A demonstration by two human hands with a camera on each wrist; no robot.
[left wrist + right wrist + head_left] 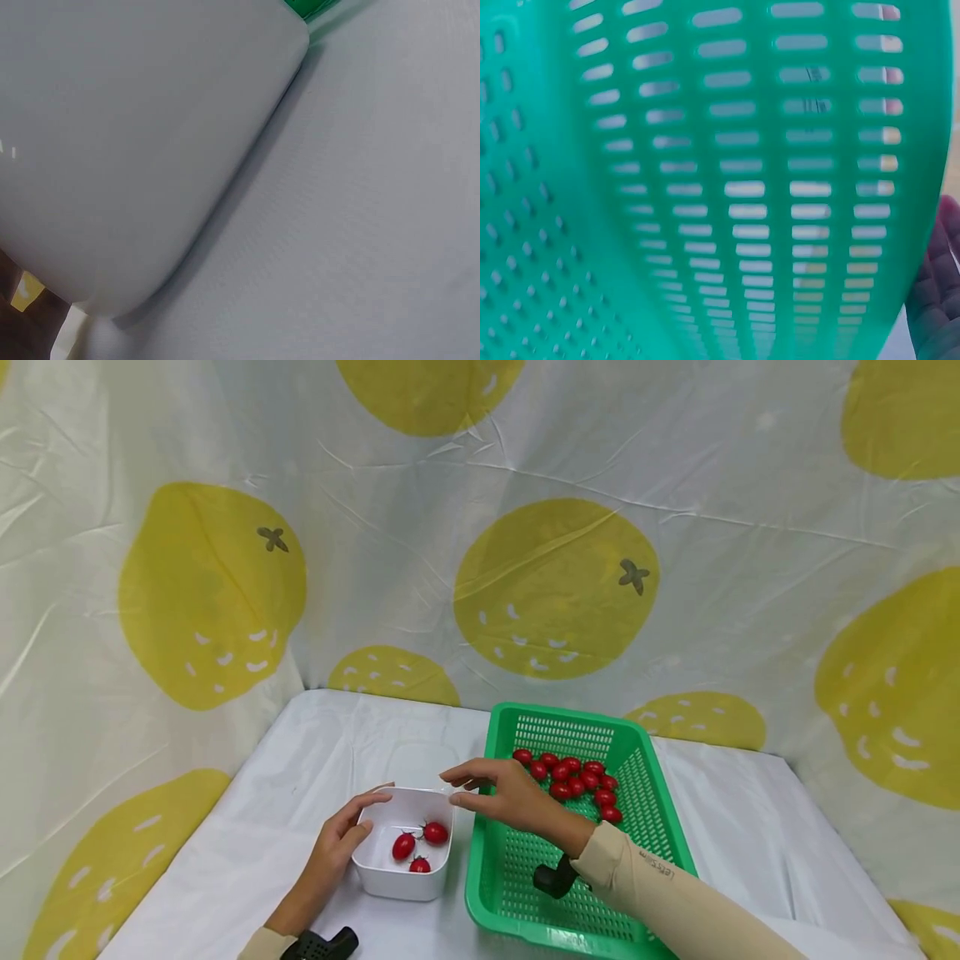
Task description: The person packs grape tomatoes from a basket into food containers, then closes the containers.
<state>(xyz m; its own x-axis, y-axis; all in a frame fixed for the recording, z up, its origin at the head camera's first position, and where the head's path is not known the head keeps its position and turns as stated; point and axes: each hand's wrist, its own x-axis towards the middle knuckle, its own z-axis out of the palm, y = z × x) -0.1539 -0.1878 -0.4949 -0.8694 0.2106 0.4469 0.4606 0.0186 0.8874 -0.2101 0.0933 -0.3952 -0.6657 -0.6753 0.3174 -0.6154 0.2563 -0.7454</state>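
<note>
Left hand: the left hand point(335, 842) is at the left side of the white box point(405, 883), and its fingers grip the rim.
Right hand: the right hand point(510, 793) is up over the basket's left rim, near the box's back right corner. Its fingers are loose, with a gap by the thumb, and I see nothing in them.
White box: it sits on the bench point(300, 793), left of the middle, closer to the near edge than the far edge.
Box tomatoes: three small red tomatoes point(403, 846) lie inside, in the right half.
Green basket: the green basket point(570, 937) is just right of the box and goes from close to the bench's far edge toward the near edge.
Basket tomatoes: a bunch of red tomatoes point(562, 772) lies at the basket's far end.
Back: a cloth point(390, 543) with big yellow fruit hangs past the far edge.
</note>
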